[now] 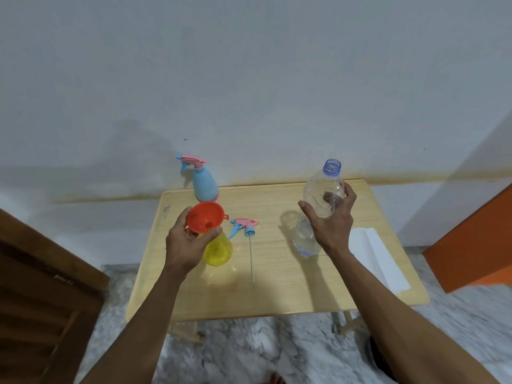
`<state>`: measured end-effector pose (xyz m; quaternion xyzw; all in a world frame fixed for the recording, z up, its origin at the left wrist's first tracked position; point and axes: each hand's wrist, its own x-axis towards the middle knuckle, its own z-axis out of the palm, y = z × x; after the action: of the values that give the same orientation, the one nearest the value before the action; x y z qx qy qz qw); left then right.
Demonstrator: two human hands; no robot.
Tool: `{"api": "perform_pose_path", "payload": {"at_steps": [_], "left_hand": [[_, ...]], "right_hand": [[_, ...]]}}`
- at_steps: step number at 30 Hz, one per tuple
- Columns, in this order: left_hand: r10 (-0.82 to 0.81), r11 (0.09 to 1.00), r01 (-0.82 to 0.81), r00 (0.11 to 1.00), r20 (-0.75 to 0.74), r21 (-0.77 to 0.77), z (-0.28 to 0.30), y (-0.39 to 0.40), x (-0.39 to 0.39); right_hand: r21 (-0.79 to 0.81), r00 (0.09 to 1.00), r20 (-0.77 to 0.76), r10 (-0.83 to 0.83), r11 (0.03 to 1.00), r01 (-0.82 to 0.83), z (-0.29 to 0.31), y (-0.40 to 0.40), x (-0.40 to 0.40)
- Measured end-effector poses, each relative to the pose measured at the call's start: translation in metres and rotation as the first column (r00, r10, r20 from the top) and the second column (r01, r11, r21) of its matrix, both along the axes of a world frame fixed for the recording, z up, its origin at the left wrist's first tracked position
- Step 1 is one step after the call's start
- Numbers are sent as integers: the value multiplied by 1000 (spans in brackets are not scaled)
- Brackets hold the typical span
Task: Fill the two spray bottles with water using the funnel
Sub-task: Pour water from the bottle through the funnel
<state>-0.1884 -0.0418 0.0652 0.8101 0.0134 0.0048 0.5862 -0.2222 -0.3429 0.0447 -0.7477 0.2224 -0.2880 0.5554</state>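
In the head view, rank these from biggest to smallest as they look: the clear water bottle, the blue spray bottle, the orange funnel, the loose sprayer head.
1. Clear water bottle
2. Blue spray bottle, though it stands farther back
3. Orange funnel
4. Loose sprayer head, not counting its tube

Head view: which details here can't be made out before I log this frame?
- Neck of the yellow spray bottle: hidden by the orange funnel and the left hand, so the spout's seating is unclear.
- Water level in the clear bottle: masked by the right hand and glare.
- Second clear bottle: partly behind that hand.
- Blue spray bottle: opaque, contents unknown.
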Motion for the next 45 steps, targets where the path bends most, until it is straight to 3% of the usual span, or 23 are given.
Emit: {"api": "perform_pose_path", "payload": {"at_steps": [24,31,38,42,45], "left_hand": [[34,999,-35,999,-25,-26,-1,0,2],[132,949,-119,991,25,-291,18,-9,0],[37,875,-42,999,-20,-483,27,-46,-9],[-42,891,26,999,-24,-454,18,-72,-9],[-39,944,19,998,-53,-330,7,-88,-6]], "right_hand": [[-10,1000,-7,20,1000,-20,2,-1,-3],[-3,1000,0,21,1000,-21,3,-1,-4],[13,999,25,25,1000,-25,3,-1,-4],[8,999,46,19,1000,-19,1,-1,-3],[9,998,55,13,1000,-14,0,-1,-2]]}}
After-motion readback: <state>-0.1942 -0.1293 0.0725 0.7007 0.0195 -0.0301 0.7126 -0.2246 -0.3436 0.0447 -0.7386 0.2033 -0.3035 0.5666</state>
